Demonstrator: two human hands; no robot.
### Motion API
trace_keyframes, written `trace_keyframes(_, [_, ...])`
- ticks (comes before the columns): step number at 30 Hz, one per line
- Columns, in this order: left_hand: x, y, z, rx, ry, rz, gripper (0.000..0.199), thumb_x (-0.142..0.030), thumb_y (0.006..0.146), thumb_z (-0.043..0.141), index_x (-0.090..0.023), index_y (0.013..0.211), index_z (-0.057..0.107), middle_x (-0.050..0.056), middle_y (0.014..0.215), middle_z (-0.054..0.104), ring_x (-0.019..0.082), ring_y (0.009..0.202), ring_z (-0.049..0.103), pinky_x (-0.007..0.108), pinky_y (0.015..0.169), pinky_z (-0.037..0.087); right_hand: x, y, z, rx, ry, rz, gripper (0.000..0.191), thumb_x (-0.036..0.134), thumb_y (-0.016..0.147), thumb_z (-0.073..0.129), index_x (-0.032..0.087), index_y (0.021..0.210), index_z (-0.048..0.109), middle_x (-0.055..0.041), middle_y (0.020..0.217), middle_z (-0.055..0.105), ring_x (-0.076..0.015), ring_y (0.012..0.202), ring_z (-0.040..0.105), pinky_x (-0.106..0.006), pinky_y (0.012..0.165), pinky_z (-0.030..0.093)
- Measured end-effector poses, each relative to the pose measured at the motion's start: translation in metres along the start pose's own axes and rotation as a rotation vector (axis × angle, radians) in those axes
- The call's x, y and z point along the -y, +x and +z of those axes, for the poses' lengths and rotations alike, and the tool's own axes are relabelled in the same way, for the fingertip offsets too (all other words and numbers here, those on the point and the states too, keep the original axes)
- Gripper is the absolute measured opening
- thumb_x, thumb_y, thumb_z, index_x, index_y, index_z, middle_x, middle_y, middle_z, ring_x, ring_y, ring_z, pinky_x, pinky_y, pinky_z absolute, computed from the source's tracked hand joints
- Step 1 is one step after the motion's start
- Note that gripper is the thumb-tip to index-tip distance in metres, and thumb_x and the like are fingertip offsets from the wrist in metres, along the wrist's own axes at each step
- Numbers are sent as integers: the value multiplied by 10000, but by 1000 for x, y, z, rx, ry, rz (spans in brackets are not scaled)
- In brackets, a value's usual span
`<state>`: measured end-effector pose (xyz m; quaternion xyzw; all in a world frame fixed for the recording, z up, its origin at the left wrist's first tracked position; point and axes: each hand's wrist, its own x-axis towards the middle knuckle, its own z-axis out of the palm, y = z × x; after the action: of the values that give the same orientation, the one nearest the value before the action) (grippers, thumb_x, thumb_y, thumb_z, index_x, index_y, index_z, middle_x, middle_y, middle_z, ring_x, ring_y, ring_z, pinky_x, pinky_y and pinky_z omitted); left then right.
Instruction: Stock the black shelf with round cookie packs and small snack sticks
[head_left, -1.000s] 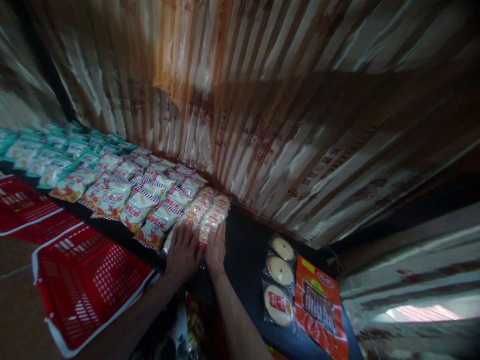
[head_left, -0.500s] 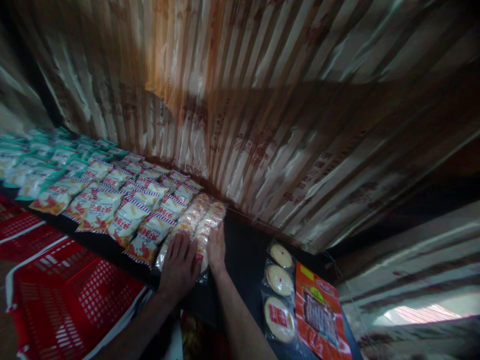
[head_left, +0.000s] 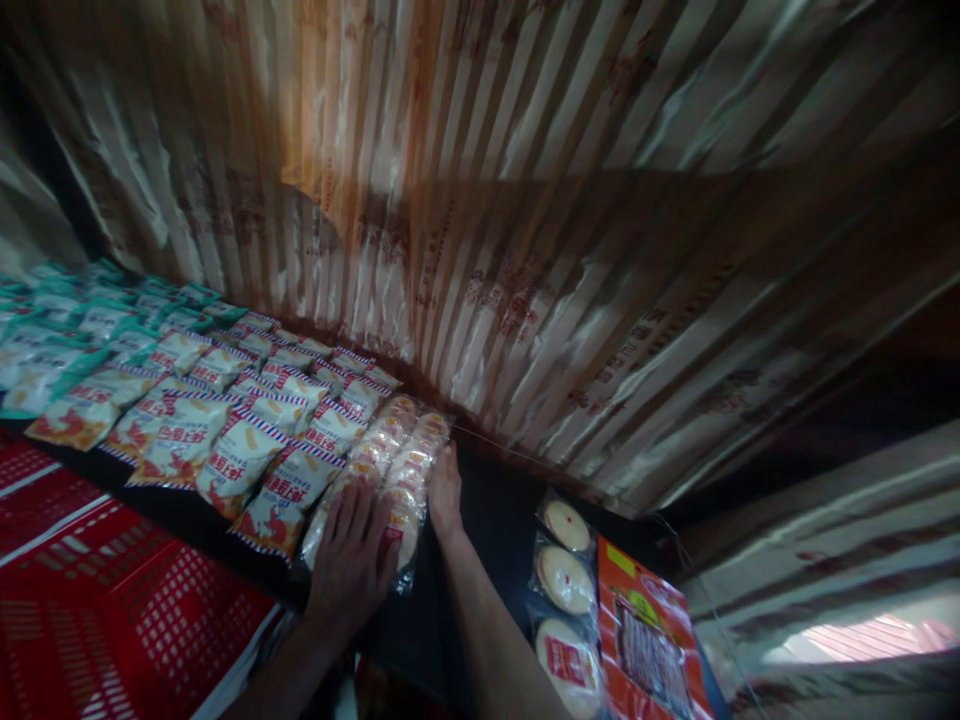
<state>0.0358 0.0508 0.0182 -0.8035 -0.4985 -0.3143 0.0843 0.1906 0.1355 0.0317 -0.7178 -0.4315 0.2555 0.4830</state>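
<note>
Two rows of round, pale cakes in clear wrappers (head_left: 409,470) stand on a black shelf (head_left: 487,500). My left hand (head_left: 352,545) lies over their near end with its fingers stretched out, touching the wrappers. Along the right side of the rows, my right hand (head_left: 445,490) is held edge-on with straight fingers, against or very close to the outer packs. Left of the cakes sit rows of white snack bags (head_left: 274,495) with red print and striped edges.
Green-and-white bags (head_left: 56,365) fill the far left. Red perforated baskets (head_left: 127,610) stand in front of the shelf. On the right lie several wrapped round cakes (head_left: 564,578) and an orange packet (head_left: 649,640). Printed, pleated plastic sheeting (head_left: 480,240) hangs behind.
The view has shifted slightly, so the bags sit lower and further left. My right hand has moved a little away from the cakes' side; my left hand stays on them.
</note>
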Motion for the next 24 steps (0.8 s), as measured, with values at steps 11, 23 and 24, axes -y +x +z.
trace_keyframes(11, [0,-1,3,-11,-9,-7,528,-328,800,507,-160,1295,429,135,1393,379,333,1313,258,515,1030,274,-1,7,3,26,-7,21,671,517,873,143,91,1350,348,-106,1403,364,-192,1307,310,-328,1077,208])
trace_keyframes(23, [-2,2,-5,48,-48,-33,494,-322,818,476,-135,1274,458,158,1386,379,326,1325,233,514,1053,229,2,-13,-8,20,89,65,654,499,883,178,71,1356,326,-109,1425,324,-170,1327,264,-305,1094,160])
trace_keyframes(24, [-2,2,-5,48,-54,-35,491,-326,819,477,-133,1270,463,162,1380,387,327,1323,237,515,1055,225,1,-20,-10,10,114,60,653,503,883,180,76,1352,334,-106,1421,333,-168,1323,273,-308,1094,166])
